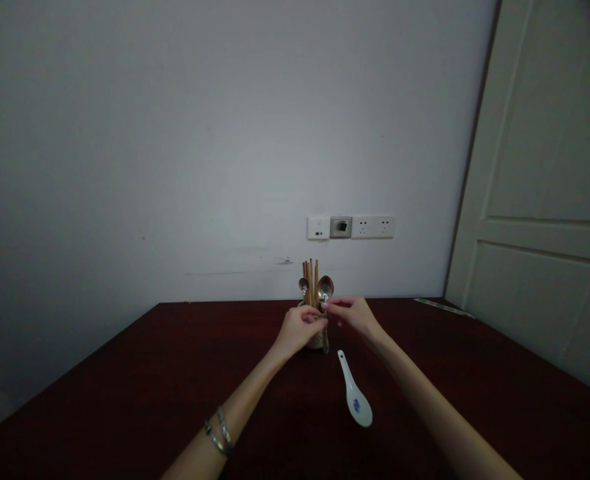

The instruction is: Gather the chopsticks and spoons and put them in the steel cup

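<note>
A metal spoon (325, 287) stands upright, bowl up, its handle running down in front of a light-coloured utensil holder (315, 342). My right hand (353, 315) pinches this spoon just below the bowl. Lower on its handle, the fingertips of my left hand (299, 328) are closed, covering much of the holder. Several wooden chopsticks (311, 280) and a smaller metal spoon (303, 285) stick up from the holder behind my hands. Nearer to me, a white soup spoon (357, 400) with a blue mark lies on the table.
The dark red table (125, 393) reaches back to a pale wall (225, 133) with sockets (373, 227) on it. A white panelled door (549, 200) stands on the right. A thin patterned strip (445, 307) lies at the table's far right edge.
</note>
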Action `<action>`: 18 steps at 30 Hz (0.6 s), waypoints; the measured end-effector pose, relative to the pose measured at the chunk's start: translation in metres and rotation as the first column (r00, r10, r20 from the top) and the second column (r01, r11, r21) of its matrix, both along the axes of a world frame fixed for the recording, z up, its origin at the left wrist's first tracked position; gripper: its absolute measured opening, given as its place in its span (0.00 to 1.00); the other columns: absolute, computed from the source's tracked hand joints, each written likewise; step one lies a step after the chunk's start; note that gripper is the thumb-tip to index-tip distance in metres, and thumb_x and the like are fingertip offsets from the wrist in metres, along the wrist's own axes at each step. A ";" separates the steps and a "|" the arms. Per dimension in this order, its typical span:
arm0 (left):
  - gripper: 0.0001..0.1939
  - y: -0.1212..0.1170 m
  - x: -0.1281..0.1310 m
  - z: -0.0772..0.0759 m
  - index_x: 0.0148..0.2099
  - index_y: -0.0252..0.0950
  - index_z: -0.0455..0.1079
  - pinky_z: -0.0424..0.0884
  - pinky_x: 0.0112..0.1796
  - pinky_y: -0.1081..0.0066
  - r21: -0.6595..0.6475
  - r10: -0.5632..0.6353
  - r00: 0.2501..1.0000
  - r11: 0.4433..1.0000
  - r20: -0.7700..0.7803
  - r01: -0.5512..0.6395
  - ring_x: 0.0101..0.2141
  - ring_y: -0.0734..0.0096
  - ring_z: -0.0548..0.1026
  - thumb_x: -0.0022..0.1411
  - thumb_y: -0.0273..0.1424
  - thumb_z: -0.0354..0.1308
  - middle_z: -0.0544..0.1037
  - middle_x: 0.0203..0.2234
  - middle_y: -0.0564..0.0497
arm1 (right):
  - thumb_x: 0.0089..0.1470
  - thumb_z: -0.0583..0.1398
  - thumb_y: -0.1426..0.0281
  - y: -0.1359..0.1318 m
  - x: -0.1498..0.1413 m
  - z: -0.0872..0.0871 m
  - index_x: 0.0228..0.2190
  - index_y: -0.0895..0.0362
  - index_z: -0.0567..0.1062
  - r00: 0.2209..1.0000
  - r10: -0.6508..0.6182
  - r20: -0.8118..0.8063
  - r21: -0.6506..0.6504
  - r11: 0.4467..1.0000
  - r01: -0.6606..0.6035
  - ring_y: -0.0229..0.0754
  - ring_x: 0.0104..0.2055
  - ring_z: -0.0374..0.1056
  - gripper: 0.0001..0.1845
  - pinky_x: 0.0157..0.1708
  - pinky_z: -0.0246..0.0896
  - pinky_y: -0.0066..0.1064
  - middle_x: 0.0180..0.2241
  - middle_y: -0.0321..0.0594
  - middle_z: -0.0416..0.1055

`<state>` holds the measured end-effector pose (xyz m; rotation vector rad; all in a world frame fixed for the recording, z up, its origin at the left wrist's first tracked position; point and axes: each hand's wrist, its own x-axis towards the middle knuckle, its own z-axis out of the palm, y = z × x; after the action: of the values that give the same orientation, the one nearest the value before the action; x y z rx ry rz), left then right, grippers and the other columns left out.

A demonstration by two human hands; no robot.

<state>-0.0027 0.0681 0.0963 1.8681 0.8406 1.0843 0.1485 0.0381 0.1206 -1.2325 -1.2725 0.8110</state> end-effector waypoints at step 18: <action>0.22 0.047 -0.003 -0.037 0.50 0.32 0.62 0.63 0.42 0.70 -0.269 0.197 0.946 0.955 0.258 -0.126 0.41 0.68 0.71 0.54 0.37 0.56 0.73 0.40 0.43 | 0.38 0.62 0.63 0.073 -0.002 0.024 0.27 0.62 0.77 0.966 -0.236 0.109 0.018 0.972 0.236 0.36 0.25 0.65 0.15 0.19 0.56 0.24 0.24 0.42 0.73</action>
<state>-0.0058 0.1152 0.0595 1.4141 0.9275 1.2496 0.1463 0.1115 0.1441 -1.4107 -1.1861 0.5738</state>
